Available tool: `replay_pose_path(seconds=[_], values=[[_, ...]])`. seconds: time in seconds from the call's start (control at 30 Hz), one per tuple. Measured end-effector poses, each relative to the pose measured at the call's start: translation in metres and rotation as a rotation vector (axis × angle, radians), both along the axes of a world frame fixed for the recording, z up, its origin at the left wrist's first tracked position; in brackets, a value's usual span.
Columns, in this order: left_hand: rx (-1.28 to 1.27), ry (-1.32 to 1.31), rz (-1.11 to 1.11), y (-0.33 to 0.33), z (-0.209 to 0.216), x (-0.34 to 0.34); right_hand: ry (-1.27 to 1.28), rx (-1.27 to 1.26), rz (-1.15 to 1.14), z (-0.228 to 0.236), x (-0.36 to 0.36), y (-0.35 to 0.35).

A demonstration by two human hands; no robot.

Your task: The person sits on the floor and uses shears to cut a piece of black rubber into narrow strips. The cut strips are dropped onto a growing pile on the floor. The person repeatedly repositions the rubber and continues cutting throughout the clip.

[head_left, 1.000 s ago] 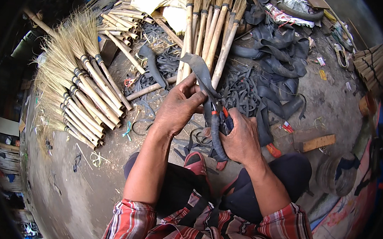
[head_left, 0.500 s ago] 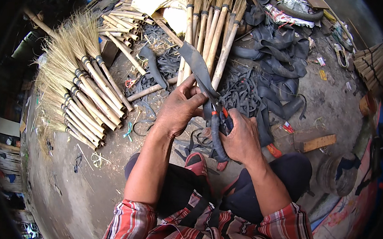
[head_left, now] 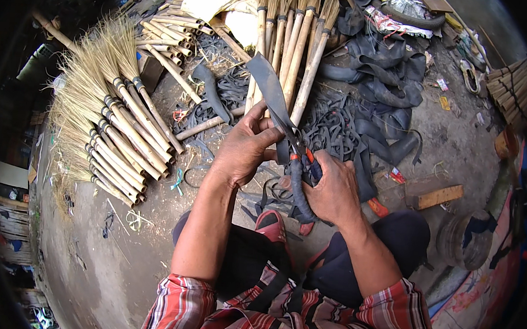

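Left hand (head_left: 244,145): pinching strip (head_left: 268,82), fingers closed
Right hand (head_left: 333,191): curled around shears (head_left: 299,188)
Strip place: upper centre of frame, lower end at shears
Brooms (head_left: 132,131): left of frame

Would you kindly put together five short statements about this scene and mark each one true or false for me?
1. The left hand holds a flat, dark grey rubber strip. True.
2. The right hand is empty. False: it grips scissors with orange and dark-wrapped handles.
3. A fanned row of straw brooms with pale bamboo handles lies on the person's left. True.
4. The rectangular, orange-brown wooden block lies to the left of the left hand. False: it lies on the ground to the right of the right hand.
5. The shirt sleeves are plain blue. False: they are plaid, mainly red, white and black.
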State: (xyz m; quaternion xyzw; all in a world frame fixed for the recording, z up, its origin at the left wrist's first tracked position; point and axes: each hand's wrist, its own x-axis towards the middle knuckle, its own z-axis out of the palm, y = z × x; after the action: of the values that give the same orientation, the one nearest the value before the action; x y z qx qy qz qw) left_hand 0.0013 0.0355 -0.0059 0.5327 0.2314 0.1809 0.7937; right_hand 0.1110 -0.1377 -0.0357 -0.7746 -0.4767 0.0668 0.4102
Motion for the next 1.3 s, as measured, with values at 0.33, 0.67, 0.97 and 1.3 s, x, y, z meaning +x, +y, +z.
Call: replay_pose_path(seconds=[0.33,0.67,0.97,1.3], values=[[-0.010,0.015,0.105,0.009,0.005,0.003,0.189,-0.166,0.006,0.008,-0.003,-0.005],[0.099,0.075,0.015,0.001,0.005,0.002,0.003,-0.035,-0.022,0.004,0.000,-0.001],[0.118,0.066,0.114,0.010,0.006,0.001,0.165,-0.143,0.036,0.009,-0.001,-0.004],[0.195,0.125,0.038,0.003,0.000,0.005,0.119,-0.142,-0.011,0.004,0.000,-0.004]])
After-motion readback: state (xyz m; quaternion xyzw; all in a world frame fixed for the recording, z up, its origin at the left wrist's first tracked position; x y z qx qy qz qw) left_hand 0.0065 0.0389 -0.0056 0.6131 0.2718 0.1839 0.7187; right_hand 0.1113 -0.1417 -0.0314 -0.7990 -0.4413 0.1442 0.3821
